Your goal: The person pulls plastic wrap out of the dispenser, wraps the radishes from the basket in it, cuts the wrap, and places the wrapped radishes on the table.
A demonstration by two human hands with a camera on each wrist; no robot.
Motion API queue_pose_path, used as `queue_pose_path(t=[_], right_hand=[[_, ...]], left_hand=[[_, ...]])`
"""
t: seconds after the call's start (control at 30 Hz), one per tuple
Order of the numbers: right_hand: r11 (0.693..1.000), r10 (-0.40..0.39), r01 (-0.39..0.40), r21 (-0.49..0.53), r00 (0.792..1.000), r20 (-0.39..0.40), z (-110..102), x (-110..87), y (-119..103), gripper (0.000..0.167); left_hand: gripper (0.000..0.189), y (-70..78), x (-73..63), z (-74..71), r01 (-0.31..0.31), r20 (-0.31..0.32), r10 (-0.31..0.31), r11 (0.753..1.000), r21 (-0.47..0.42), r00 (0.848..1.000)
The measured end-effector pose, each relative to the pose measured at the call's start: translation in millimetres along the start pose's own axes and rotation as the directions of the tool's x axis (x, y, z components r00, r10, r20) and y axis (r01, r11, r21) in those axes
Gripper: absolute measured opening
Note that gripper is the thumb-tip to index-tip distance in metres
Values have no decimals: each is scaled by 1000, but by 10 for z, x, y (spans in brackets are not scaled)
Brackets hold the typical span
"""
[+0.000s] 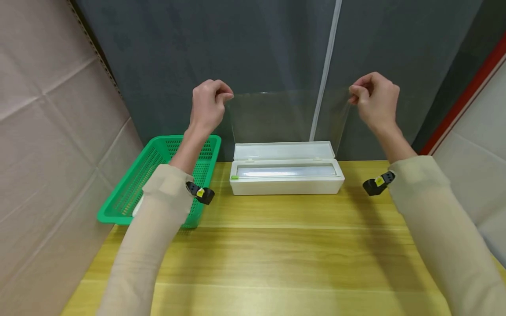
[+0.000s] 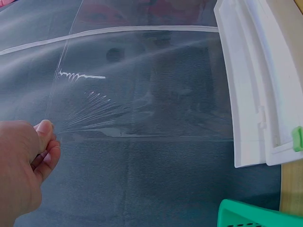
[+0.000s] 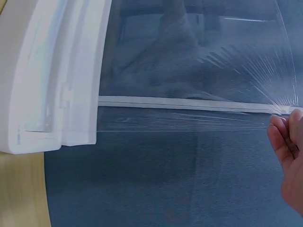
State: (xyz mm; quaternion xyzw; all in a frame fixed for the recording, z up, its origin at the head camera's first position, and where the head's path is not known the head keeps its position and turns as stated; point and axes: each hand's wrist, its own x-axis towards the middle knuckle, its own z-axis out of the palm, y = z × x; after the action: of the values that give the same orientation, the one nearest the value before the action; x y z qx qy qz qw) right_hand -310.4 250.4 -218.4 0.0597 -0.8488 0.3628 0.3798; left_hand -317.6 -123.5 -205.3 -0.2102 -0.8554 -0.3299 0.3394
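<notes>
A clear sheet of plastic wrap [image 1: 272, 114] stretches up from a long white dispenser box [image 1: 286, 186] on the table. My left hand [image 1: 208, 103] pinches one upper corner of the wrap between thumb and fingers. At the opposite corner, my right hand [image 1: 375, 98] pinches the wrap the same way. Creases fan out from the pinched film [image 2: 94, 109] in the left wrist view, and likewise from the film [image 3: 255, 71] in the right wrist view. The box's lid [image 1: 283, 150] is tilted open toward the back. A small green piece [image 1: 235, 177] sits at the box's left front edge.
A green perforated basket [image 1: 158, 140] stands left of the box, partly behind the left forearm, with something white [image 1: 137, 206] inside. Behind the wooden table [image 1: 276, 254] is a dark grey surface [image 1: 217, 39] crossed by a pale strip [image 1: 328, 57]. A red edge [image 1: 466, 96] runs at right.
</notes>
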Motion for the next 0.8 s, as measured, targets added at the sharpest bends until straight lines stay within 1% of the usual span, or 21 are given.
queue_pose_path(t=[0.23,0.47,0.57,0.67,0.8], right_hand=[[1000,13,-13,7,1000,-3,-82,102,-66,21],[1000,-1,1,30,1000,-17,-141,155,-117,16],[1000,2,-2,30,1000,-5,-161,161,-127,16],[999,1,-2,32,1000,9,-180,138,-131,17],[999,-14,13,39,1000,22,-231,65,-148,22]], left_hand=[[17,70,89,-65,1,-13,0,1000,11,1000],[17,139,143,-123,17,-15,-17,1000,14,1000],[17,150,139,-148,26,-9,-26,1000,9,1000],[18,145,113,-173,22,1,-22,1000,-1,1000],[19,129,55,-232,-22,16,22,1000,-18,1000]])
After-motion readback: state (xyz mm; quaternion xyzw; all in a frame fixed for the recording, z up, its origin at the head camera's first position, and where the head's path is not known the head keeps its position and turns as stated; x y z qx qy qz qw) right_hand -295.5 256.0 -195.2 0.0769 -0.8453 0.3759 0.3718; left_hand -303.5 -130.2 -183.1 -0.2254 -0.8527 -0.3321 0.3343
